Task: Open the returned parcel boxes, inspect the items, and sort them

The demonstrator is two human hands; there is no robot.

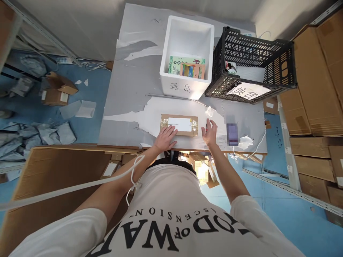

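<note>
**Box steadied beneath the left hand**

The box [181, 126] lies flat on the table [125, 89], near the front edge, with clear tape [194, 125] at its ends. The left hand [165, 139] rests on its near left portion, fingers extended and close together, thumb apart. The right hand [209, 132] is just beyond the right end, fingers bent and loosely spread; whether they pinch anything small cannot be told. The step in hand appears to be steadying; any right-hand work on the taped end would call for firm left-hand pressure.
</note>
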